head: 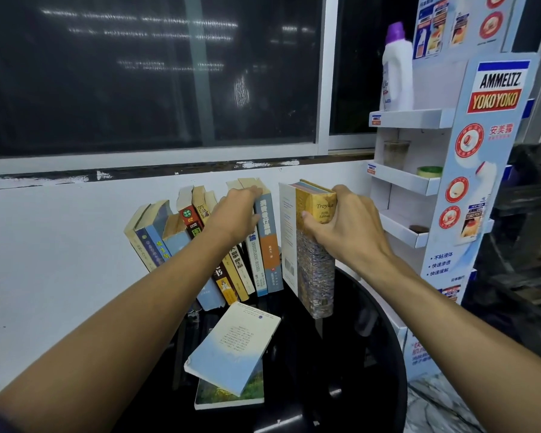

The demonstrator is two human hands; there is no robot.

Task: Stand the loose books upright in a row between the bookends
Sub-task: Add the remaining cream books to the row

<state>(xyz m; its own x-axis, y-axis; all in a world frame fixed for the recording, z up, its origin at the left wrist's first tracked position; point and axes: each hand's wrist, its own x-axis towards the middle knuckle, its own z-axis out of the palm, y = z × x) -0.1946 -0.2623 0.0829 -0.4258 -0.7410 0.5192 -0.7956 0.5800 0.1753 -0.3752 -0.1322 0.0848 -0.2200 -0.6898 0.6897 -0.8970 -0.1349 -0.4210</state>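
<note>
A row of several paperbacks point(181, 245) stands against the white wall on a round black table point(372, 354), all leaning to the left. My left hand point(235, 214) presses on the tops of the rightmost books of the row, fingers on a blue-and-orange spine point(267, 242). My right hand point(341, 226) grips a thick yellow book marked "Troyka" point(316, 270) by its upper spine, holding it upright just right of the row. Two loose books lie flat and stacked near the table's front: a pale blue one point(231, 348) on top of a green-covered one point(228, 398). No bookend is visible.
A white cardboard display rack point(419, 182) stands right of the table, carrying a white bottle with a purple cap point(397, 73), a glass point(395, 154) and a tape roll point(430, 170). A dark window point(138, 73) runs above the wall ledge. Dark shelving fills the far right.
</note>
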